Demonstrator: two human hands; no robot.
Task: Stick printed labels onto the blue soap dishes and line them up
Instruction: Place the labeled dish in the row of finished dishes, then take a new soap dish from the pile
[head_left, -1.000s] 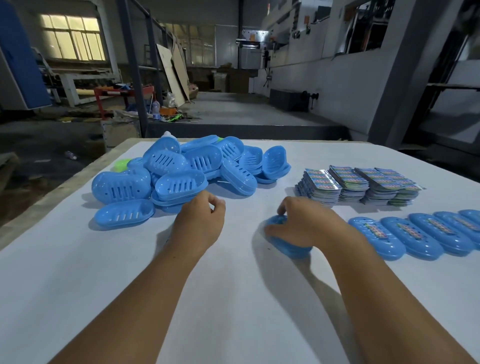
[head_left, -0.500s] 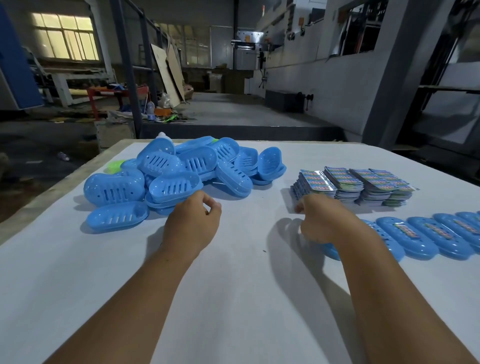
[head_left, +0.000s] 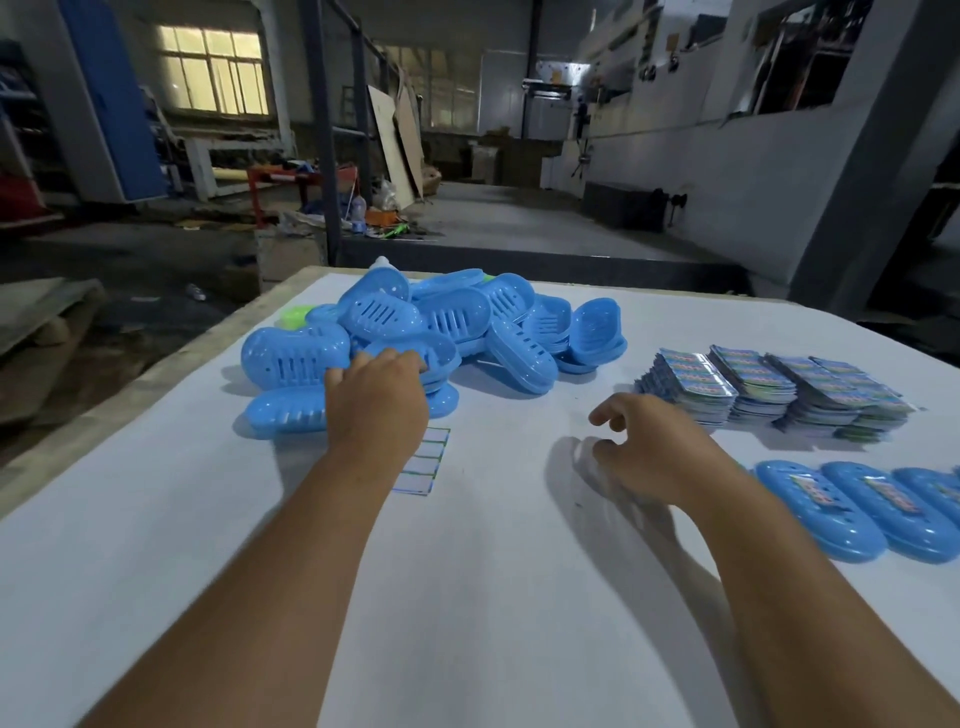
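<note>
The left hand (head_left: 376, 402) has gone forward from its loose fist on the white counter (head_left: 467, 597) and now lays its fingers on a soap dish (head_left: 439, 353) at the near edge of the blue pile, uncovering a peeled label backing sheet (head_left: 425, 462). The right hand (head_left: 647, 447) (empty, fingers loosely spread) has let go of its dish and drifted left, away from the labelled row (head_left: 852, 506) and label stacks (head_left: 769, 389).

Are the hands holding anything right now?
The right hand holds nothing. The left hand reaches onto a soap dish in the pile; whether it grips is unclear.
</note>
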